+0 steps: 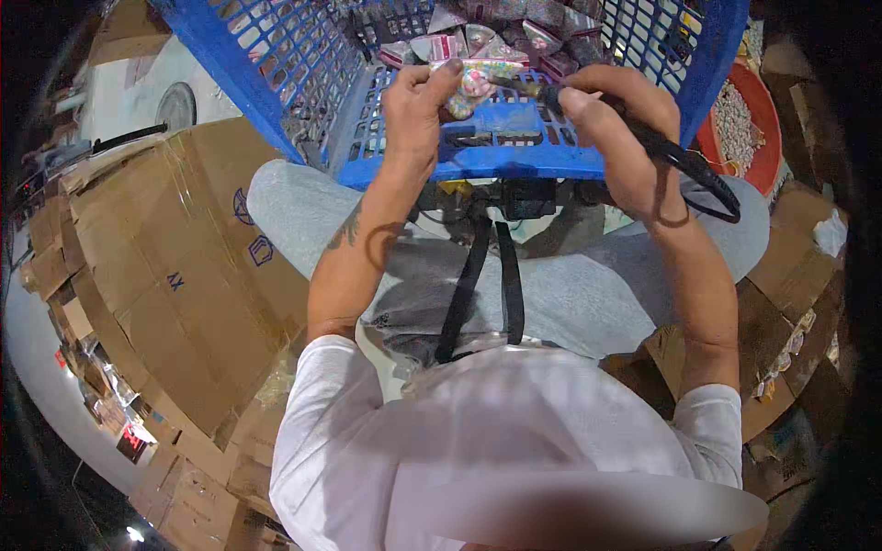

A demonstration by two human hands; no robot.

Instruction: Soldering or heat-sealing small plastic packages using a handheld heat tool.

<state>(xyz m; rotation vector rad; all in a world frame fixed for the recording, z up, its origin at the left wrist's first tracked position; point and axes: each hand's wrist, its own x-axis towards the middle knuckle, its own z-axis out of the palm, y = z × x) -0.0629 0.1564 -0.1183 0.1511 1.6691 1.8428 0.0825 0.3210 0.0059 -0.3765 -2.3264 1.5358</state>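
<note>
My left hand [413, 115] pinches a small clear plastic bag [470, 84] of pastel beads between thumb and fingers, over the near side of a blue plastic basket [478, 171]. My right hand [625, 129] is closed round a black corded tool [666, 147] with a thin tip, possibly a soldering iron. The tip points left and meets or nearly meets the bag; I cannot tell if they touch. Behind my hands, several similar bead bags [496, 39] lie piled at the basket's far end.
A red basin [774, 110] of small pale pieces stands right of the basket. Large flattened cardboard [175, 248] lies to my left, with more cardboard [781, 248] at right. The basket stands in front of my grey-trousered legs [588, 289]; black straps [469, 294] hang between them.
</note>
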